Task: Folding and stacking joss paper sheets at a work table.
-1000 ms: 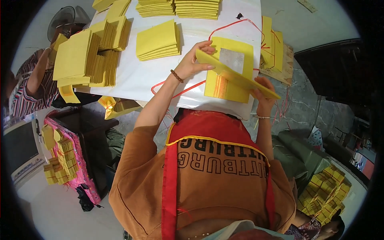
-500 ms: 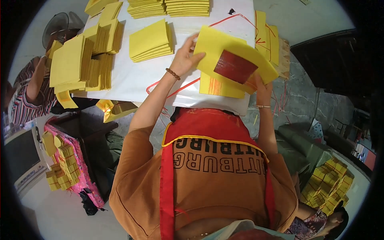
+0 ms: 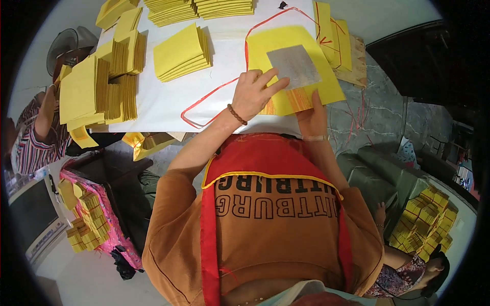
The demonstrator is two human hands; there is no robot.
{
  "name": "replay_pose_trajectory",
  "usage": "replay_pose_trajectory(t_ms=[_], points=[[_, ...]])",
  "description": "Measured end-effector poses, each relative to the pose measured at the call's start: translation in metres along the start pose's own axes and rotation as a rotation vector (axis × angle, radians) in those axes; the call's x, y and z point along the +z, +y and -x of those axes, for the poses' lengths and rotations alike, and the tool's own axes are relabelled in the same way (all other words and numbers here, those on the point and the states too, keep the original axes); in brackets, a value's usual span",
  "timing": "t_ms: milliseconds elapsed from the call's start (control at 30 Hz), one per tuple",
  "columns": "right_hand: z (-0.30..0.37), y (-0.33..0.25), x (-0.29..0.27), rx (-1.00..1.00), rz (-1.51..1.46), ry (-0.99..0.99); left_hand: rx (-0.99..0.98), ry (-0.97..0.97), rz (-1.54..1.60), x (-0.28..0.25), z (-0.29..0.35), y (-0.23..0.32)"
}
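A stack of yellow paper sheets (image 3: 329,84) lies at the table's near right edge, its top sheet bearing a silvery-grey rectangle (image 3: 293,65). Orange-streaked paper (image 3: 298,99) shows at the near side of that sheet. Across the grey rectangle's near corner reach the fingers of my left hand (image 3: 255,94), apart and lightly bent. My right hand (image 3: 313,120) grips the near edge, thumb on top and the other fingers mostly hidden underneath. Red string (image 3: 212,104) loops over the table around the sheets and runs out of sight beneath them.
On the white-covered table (image 3: 168,104) lie a fanned yellow stack (image 3: 182,52) and tall yellow stacks (image 3: 81,92) at the left. A string-tied yellow bundle (image 3: 334,46) sits at the right edge. Another person's arm (image 3: 47,112) is at far left. Tied bundles (image 3: 423,219) pile up lower right.
The lifted sheet with the dark red rectangle has come down flat, and a grey rectangle now faces up. My left hand has moved from the sheet's left edge onto its near middle.
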State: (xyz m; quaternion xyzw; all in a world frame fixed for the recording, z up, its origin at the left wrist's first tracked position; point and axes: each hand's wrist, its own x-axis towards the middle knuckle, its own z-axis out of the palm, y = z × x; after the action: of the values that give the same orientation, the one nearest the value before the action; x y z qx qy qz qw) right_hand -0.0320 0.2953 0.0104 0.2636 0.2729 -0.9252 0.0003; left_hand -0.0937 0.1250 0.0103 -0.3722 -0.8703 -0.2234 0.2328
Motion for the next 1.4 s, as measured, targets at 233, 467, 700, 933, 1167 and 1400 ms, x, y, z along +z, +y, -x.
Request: replay_pose_trajectory(t_ms=[233,467,700,933,1167,1400], points=[[-0.001,-0.032,-0.069,-0.459,1.476,-0.243,0.001,-0.139,0.305,-0.014,0.035,-0.018],[-0.017,-0.044,-0.049,-1.007,1.755,-0.756,-0.031,-0.294,0.259,-0.020,0.048,-0.017],[-0.033,-0.044,-0.041,-0.633,1.640,-0.785,-0.198,-0.245,0.458,-0.010,0.053,-0.027],[-0.057,-0.019,-0.028,-0.281,1.336,-0.280,-0.852,-0.355,0.553,0.006,0.022,-0.031],[-0.062,-0.014,-0.023,-0.585,1.274,-0.239,-0.977,-0.245,0.709,0.036,0.034,-0.049],[-0.070,-0.010,-0.018,-0.477,1.279,-0.089,-1.015,-0.261,0.645,0.043,0.032,-0.056]])
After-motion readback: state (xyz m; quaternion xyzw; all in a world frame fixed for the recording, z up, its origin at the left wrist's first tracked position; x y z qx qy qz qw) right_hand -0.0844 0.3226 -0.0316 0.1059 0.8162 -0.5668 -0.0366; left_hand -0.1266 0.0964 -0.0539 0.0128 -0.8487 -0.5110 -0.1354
